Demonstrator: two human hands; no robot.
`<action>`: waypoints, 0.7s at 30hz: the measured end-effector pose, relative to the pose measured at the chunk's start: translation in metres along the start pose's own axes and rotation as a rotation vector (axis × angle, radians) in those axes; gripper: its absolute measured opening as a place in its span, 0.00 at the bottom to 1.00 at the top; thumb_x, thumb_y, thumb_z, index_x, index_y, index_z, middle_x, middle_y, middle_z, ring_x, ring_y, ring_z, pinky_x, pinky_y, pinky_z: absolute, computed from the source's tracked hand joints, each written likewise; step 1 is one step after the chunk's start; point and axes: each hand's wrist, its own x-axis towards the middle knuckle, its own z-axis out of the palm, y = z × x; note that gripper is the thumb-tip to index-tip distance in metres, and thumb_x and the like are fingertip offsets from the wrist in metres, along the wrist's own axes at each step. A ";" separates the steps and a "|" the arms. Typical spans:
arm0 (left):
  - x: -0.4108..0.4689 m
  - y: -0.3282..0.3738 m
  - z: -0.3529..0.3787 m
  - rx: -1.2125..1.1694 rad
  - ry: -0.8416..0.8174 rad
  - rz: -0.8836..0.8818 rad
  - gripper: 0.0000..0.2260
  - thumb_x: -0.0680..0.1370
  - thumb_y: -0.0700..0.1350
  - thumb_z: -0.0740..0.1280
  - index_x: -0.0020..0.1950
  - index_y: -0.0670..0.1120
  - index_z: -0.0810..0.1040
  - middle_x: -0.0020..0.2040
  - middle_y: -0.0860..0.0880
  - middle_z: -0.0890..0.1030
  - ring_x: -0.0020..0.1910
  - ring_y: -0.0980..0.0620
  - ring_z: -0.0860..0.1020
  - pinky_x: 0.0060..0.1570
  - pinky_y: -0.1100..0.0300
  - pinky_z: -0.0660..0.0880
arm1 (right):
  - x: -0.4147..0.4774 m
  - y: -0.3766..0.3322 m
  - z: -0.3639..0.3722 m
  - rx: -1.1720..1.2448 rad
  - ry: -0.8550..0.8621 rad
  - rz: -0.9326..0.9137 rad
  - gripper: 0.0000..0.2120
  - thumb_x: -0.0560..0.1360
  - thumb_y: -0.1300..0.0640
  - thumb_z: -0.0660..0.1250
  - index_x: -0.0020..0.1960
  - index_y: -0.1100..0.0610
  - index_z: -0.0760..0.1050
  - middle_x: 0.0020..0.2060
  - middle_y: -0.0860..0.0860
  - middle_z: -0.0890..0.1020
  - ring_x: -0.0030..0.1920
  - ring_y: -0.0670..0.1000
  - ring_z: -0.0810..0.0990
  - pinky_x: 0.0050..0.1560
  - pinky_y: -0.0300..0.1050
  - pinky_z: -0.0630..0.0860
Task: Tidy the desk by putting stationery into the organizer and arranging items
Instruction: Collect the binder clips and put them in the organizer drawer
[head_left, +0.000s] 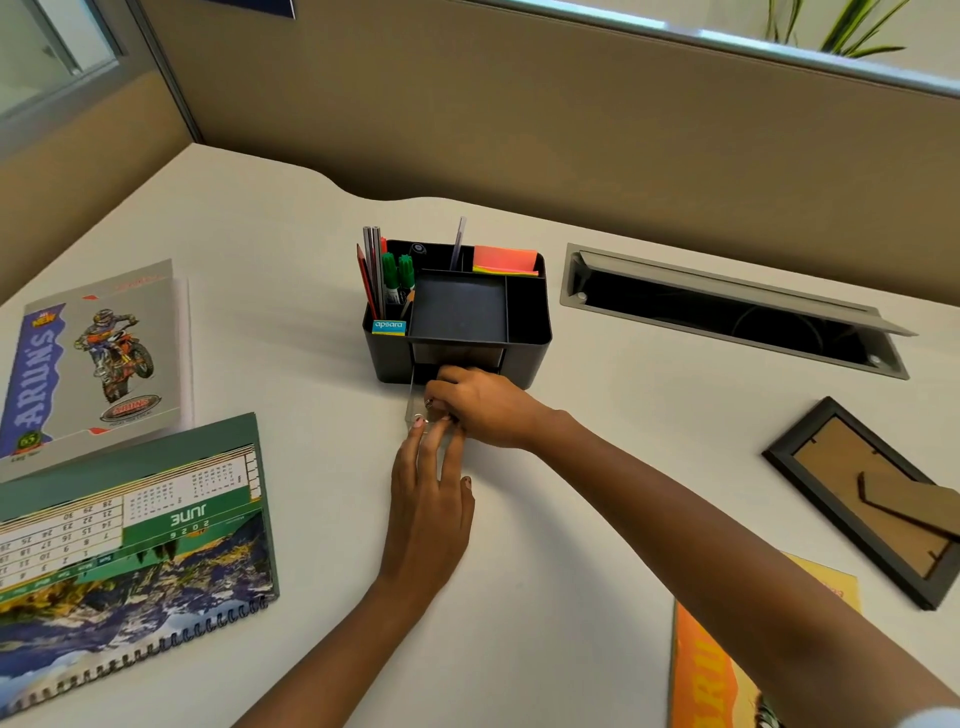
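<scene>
At the organizer, right hand and left hand obscure a clear drawer.

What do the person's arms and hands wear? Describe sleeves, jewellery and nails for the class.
The right forearm and left forearm are bare: no sleeve, watch or bracelet shows on them. The right hand wears what looks like a small ring. The left hand has nails that seem painted pale.

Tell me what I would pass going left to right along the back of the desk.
Motorbike notebook → black organizer → open cable hatch.
</scene>
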 end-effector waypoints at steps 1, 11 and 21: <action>0.000 0.000 0.000 -0.001 0.001 0.000 0.26 0.72 0.41 0.68 0.69 0.40 0.68 0.69 0.41 0.65 0.69 0.41 0.63 0.63 0.46 0.70 | 0.000 0.000 0.000 0.007 -0.004 0.006 0.13 0.75 0.61 0.66 0.60 0.60 0.74 0.55 0.58 0.76 0.51 0.57 0.77 0.42 0.41 0.71; -0.001 -0.004 0.006 -0.005 0.055 0.018 0.22 0.76 0.41 0.63 0.70 0.40 0.65 0.69 0.41 0.64 0.69 0.41 0.64 0.65 0.47 0.68 | -0.010 -0.008 0.009 0.052 0.120 0.022 0.13 0.75 0.59 0.67 0.59 0.55 0.74 0.57 0.57 0.74 0.53 0.56 0.72 0.50 0.46 0.75; 0.003 0.004 -0.014 -0.218 0.047 -0.027 0.22 0.77 0.38 0.64 0.70 0.41 0.64 0.68 0.40 0.66 0.69 0.43 0.65 0.65 0.49 0.69 | -0.047 -0.031 0.029 0.384 0.756 0.294 0.11 0.78 0.65 0.60 0.59 0.59 0.73 0.56 0.54 0.74 0.58 0.49 0.71 0.59 0.33 0.69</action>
